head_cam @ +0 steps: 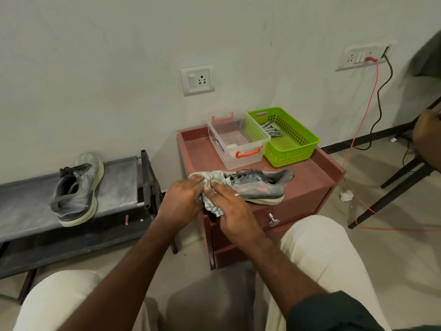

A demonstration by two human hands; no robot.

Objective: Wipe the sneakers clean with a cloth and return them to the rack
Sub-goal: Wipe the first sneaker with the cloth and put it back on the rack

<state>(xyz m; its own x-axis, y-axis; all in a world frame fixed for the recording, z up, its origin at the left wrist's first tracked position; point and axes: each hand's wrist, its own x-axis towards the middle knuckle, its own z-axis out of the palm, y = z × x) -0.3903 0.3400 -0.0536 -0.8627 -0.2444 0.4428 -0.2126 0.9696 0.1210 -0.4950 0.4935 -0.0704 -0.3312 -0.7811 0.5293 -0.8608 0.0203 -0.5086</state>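
Item one: a grey mesh sneaker with dark laces and a pale sole, lying on its side along the front edge of the reddish-brown wooden tabletop of a small drawer cabinet, toe end to the left and covered. Item two: a crumpled pale green-and-white striped cloth, bunched over the toe of that sneaker and hanging past the tabletop edge. The left hand is laid over the toe with fingers pressed onto the cloth; whether its grip is curled round the fabric cannot be told. The right hand, a ring seen on one finger, is placed on the cloth and the sneaker's side, the lower fold of cloth being gathered in its grip. Item three: a second matching grey sneaker, set on the top shelf of a low dark metal shoe rack to the left, well apart from the cabinet. Behind the first sneaker, a clear plastic box with red handles is stood just beside a lime-green perforated plastic basket, in which another striped cloth is held. Cream trouser knees are seen at the lower edge.
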